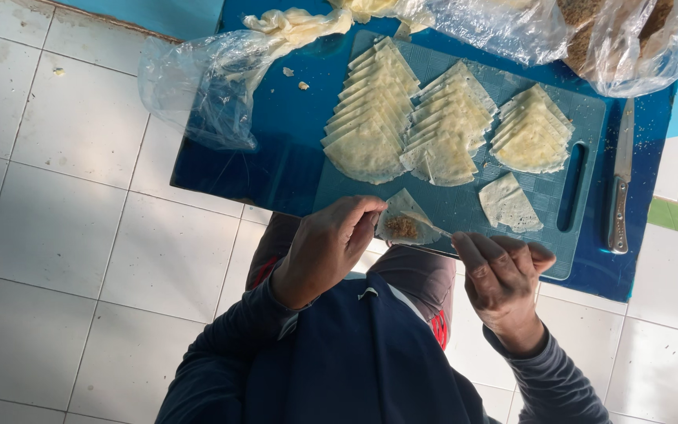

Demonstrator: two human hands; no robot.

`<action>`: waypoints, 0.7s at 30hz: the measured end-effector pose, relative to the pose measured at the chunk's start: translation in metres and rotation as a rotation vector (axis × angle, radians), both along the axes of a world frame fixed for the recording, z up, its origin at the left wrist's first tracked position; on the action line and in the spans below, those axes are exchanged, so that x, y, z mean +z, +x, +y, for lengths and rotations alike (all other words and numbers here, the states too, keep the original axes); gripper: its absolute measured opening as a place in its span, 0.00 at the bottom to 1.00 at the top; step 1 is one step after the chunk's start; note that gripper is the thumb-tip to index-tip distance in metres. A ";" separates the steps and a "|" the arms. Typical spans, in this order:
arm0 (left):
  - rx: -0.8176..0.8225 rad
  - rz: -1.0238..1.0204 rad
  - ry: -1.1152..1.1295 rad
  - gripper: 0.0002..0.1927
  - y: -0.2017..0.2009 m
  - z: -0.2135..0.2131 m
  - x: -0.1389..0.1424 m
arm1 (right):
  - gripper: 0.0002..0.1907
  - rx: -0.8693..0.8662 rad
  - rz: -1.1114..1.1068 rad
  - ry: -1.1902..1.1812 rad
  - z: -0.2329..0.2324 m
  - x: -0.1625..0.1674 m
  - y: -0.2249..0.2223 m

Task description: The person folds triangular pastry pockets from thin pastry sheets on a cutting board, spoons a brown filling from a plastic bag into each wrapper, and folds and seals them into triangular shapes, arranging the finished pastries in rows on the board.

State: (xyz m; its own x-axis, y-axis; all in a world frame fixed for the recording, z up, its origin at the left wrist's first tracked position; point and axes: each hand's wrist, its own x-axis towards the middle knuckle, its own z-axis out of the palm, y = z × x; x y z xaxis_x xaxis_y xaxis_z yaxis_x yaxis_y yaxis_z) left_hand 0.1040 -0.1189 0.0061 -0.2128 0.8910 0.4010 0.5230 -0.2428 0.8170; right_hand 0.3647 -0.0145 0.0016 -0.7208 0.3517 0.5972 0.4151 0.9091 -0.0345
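Note:
My left hand (329, 247) pinches the edge of a thin pale pastry wrapper (404, 220) that carries a small heap of brown filling (402, 228). My right hand (500, 271) holds a small spoon (433, 226) whose tip reaches the filling. Both hands work at the near edge of a teal cutting board (552, 204). On the board lie three fanned rows of folded triangular wrappers (374, 118), (449, 126), (531, 133) and one single folded wrapper (508, 202).
The board rests on a dark blue low table (276, 133) over a white tiled floor (64, 235). A knife (620, 188) lies right of the board. Clear plastic bags (198, 86), (629, 39) sit at the far side, one holding brown filling.

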 end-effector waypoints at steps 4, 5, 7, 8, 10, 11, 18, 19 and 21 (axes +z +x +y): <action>0.022 0.010 -0.013 0.09 0.001 -0.002 0.004 | 0.14 -0.044 0.163 -0.099 0.008 0.007 0.014; 0.020 0.008 -0.019 0.09 0.001 -0.003 0.005 | 0.11 -0.108 0.187 -0.120 0.014 0.013 0.023; 0.015 0.010 -0.023 0.09 0.000 -0.003 0.007 | 0.07 -0.251 0.254 -0.161 0.027 0.023 0.043; 0.014 0.013 -0.023 0.09 0.000 -0.003 0.009 | 0.07 -0.330 0.293 -0.182 0.039 0.029 0.054; 0.012 0.020 -0.014 0.09 -0.001 -0.002 0.010 | 0.07 -0.469 0.202 -0.110 0.075 0.041 0.074; 0.011 0.025 -0.008 0.09 0.000 -0.002 0.011 | 0.09 -0.518 0.177 -0.097 0.097 0.048 0.083; -0.019 0.054 0.029 0.10 0.001 -0.003 0.010 | 0.09 -0.537 -0.135 0.272 0.209 0.056 0.044; -0.025 0.059 0.034 0.09 0.000 -0.001 0.010 | 0.11 -0.490 -0.109 0.332 0.193 0.058 0.039; -0.040 0.063 0.033 0.09 -0.001 0.000 0.009 | 0.12 -0.407 -0.050 0.187 0.141 0.055 0.026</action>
State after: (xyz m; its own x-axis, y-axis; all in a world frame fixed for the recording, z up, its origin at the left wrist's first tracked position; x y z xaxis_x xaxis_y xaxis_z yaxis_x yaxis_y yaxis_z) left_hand 0.1034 -0.1186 0.0153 -0.1503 0.8843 0.4422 0.5623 -0.2914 0.7739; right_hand 0.3903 0.1260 0.0564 -0.5759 0.5018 0.6454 0.7369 0.6605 0.1440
